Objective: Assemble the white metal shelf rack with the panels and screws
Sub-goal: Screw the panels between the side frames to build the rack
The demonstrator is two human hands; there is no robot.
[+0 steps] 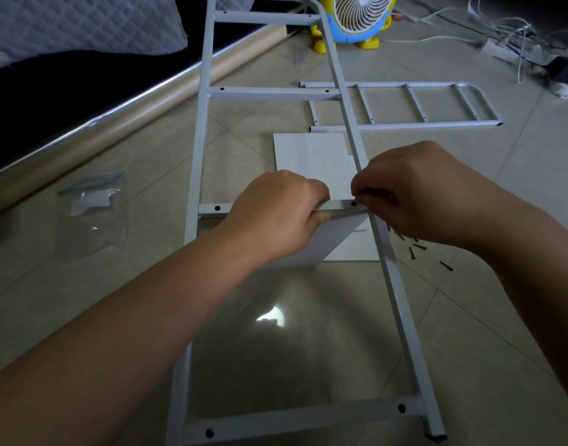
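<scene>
A white metal ladder-shaped side frame [199, 130] lies lengthwise on the tiled floor in front of me. My left hand [273, 217] grips a white shelf panel [334, 233] and presses it against the frame's middle crossbar. My right hand [414, 191] pinches a black screw [354, 203] at the hole near the crossbar's right end. A second side frame [405, 104] lies flat farther back on the right. Another white panel [311, 152] lies on the floor under the frame. Several loose black screws [418, 247] are scattered by my right wrist.
A clear plastic bag [93, 214] lies on the floor at left. A long cardboard tube [121, 120] runs along a dark bed edge. A yellow and blue fan [353, 17] stands at the back, with cables and a power strip [508, 46] at far right.
</scene>
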